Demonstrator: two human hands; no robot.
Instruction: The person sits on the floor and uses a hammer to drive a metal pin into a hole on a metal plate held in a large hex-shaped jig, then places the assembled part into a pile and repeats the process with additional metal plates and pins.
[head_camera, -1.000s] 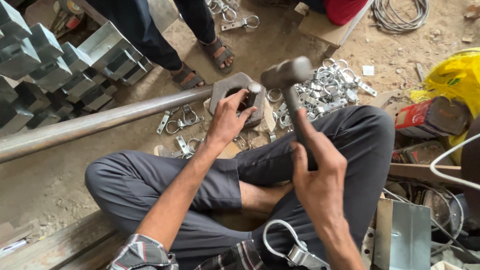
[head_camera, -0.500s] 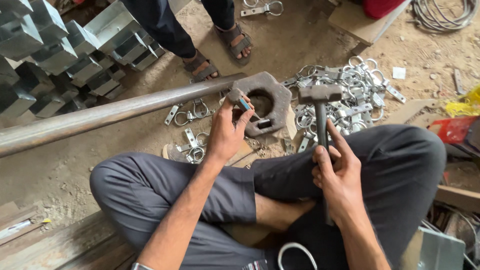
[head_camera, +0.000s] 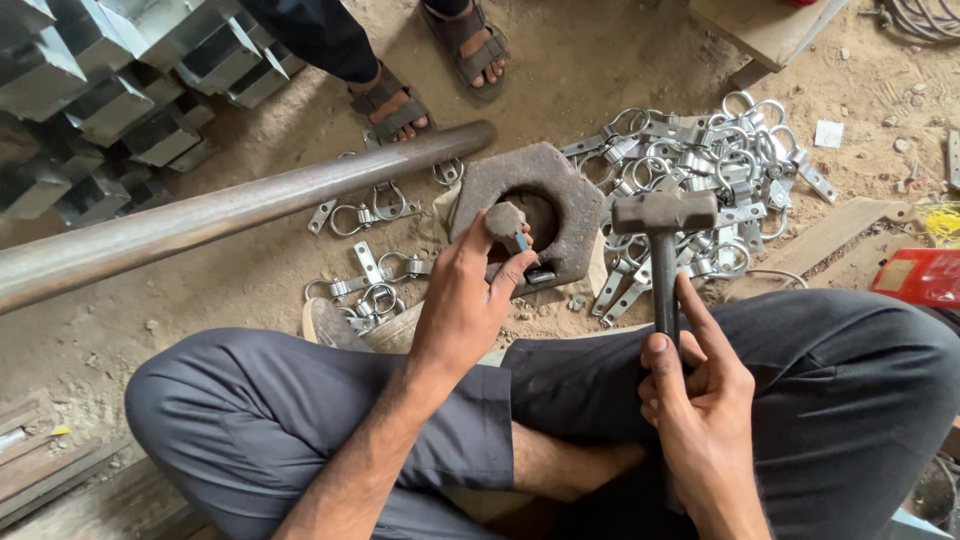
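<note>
Left hand (head_camera: 470, 300) pinching punch (head_camera: 505, 225) upright over block (head_camera: 540, 215); right hand (head_camera: 700, 400) at four o'clock wrapped round hammer (head_camera: 663, 250), head up to hit.

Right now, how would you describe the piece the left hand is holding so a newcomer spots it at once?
Find the long steel pipe lying across the dirt floor; just below its right end sits a heavy rusty hexagonal block with a round hole. At that hole the left hand pinches a short punch with a mushroomed head. It is dull and stubby, unlike the shiny ring clamps around.
</note>
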